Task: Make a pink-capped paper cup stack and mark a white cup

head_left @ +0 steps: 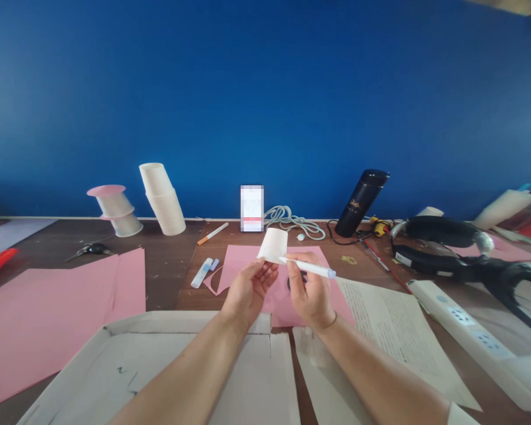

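You hold a cup and a pen above the worktop [168, 277].
Your left hand [248, 289] pinches the white paper cup [274, 245]; your right hand [310, 292] grips the white pen [310, 268], tip touching the cup.

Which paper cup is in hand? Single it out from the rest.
The white paper cup pinched by the left hand, with the right hand's pen at its rim. The other cups stand stacked by the blue wall.

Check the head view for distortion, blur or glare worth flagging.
Head view: wide-angle bowing tilts the stacked white paper cups and black flask at the sides; the small upright white card is pixelated; light is even, no glare; the white paper cup in hand stays sharp.
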{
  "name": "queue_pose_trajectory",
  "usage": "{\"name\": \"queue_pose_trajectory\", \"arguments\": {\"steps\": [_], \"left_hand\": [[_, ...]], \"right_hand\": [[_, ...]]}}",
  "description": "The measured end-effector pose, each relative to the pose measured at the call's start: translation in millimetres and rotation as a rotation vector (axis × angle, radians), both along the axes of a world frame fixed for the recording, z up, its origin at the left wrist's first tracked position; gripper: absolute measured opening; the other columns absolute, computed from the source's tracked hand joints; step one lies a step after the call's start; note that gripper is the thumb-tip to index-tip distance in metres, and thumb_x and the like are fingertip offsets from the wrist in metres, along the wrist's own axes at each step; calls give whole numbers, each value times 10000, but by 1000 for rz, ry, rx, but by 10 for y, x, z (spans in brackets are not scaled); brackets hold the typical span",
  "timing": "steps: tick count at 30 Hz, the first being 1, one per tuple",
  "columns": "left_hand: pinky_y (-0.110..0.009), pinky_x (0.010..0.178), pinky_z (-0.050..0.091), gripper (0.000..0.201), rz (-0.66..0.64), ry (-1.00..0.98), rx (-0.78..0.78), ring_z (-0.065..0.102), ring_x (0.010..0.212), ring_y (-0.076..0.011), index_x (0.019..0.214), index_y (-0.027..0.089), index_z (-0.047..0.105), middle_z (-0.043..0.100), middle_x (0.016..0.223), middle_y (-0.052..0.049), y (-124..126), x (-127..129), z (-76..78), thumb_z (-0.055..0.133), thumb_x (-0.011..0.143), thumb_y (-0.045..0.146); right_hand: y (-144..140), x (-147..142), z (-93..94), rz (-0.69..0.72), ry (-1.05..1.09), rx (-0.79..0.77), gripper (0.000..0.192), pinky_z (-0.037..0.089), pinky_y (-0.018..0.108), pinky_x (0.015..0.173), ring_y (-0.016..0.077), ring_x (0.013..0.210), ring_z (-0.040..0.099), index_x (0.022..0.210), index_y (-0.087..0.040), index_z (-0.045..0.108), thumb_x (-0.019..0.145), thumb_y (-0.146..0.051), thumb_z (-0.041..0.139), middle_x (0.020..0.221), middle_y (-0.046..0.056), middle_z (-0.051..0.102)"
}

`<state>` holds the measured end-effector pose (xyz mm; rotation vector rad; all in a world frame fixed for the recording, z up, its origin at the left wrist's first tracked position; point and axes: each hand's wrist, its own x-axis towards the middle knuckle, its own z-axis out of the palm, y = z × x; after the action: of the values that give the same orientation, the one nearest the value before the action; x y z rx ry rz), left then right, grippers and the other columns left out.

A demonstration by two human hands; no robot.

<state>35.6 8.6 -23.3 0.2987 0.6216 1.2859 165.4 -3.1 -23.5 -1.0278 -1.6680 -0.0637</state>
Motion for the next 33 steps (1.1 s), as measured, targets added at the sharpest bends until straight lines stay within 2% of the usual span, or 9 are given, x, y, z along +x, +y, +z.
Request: {"name": "queue_pose_trajectory", "arguments": {"steps": [21,29,33], "left_hand": [[-234,721,554,115,5,-21,-15,664,706,-135,738,73,646,674,715,-75,18,1,-14,551,800,85],[-245,736,554,100,8,-12,-25,671,750,-149,784,66,649,681,752,-87,10,-1,-11,557,804,98],[-240,727,554,97,-1,-16,-7,669,738,-146,780,64,647,678,749,-86,10,-3,-9,559,803,98]], "right_hand": [[-12,1,20,58,-63,14,121,458,391,829,192,830,611,965,-198,593,879,-204,507,890,61,669],[-21,20,3,25,48,-30,135,486,364,780,200,878,600,975,-191,586,887,-207,485,905,70,647],[-17,14,-4,28,17,-11,121,478,376,799,194,843,592,962,-189,582,878,-197,496,894,70,635]]}}
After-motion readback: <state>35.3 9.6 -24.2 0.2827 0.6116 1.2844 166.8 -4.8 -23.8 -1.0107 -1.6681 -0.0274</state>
